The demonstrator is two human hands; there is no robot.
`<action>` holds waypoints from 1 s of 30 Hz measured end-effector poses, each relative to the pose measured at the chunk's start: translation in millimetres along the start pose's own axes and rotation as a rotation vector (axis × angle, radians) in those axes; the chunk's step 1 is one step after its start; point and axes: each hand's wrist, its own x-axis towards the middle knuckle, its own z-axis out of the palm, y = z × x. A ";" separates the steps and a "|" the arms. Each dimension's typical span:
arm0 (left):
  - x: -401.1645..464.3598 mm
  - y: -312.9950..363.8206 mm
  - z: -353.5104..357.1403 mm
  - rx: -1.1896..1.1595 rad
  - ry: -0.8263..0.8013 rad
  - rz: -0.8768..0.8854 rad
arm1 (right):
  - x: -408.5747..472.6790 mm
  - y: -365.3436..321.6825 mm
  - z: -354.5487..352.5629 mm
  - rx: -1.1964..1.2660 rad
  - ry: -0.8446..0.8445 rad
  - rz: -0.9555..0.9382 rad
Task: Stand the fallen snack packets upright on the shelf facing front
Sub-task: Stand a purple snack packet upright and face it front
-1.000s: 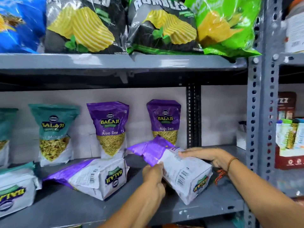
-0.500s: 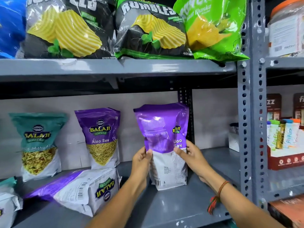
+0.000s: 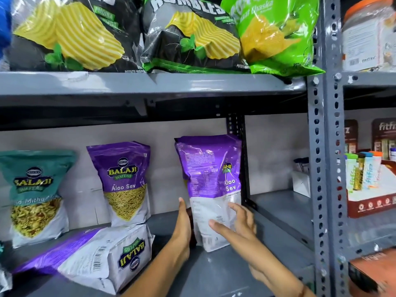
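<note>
A purple Aloo Sev packet (image 3: 211,174) stands upright on the grey shelf (image 3: 225,273), turned so that its printed back and one side face me. My left hand (image 3: 183,228) presses flat against its lower left edge. My right hand (image 3: 237,224) touches its white lower part with the fingers spread. A second purple and white packet (image 3: 90,256) lies fallen on its side to the left. Behind it, a purple Aloo Sev packet (image 3: 124,181) and a teal packet (image 3: 34,196) stand upright facing front.
The upper shelf (image 3: 150,82) holds large chip bags (image 3: 188,39) close overhead. A slotted steel post (image 3: 321,168) bounds the shelf on the right, and a dark back post (image 3: 237,129) stands behind the held packet. A small white box (image 3: 301,183) sits at the back right.
The packet lay flat in my hands a second ago; it was lifted upright and moved back toward the wall. My hands slid down to its lower part.
</note>
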 end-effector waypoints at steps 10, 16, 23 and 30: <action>-7.7 -6.3 -12.3 0.351 0.024 0.307 | 27.9 17.3 -46.7 0.317 -0.014 0.085; 7.7 -7.0 -17.5 0.268 -0.365 0.130 | 31.7 25.9 -65.4 0.296 -0.033 0.138; -3.2 -17.5 -6.1 0.268 -0.244 0.194 | 33.9 35.6 -69.2 0.217 -0.211 0.096; -61.5 -4.8 4.0 0.359 0.047 0.404 | 20.6 -4.8 -34.6 -0.098 0.408 -0.451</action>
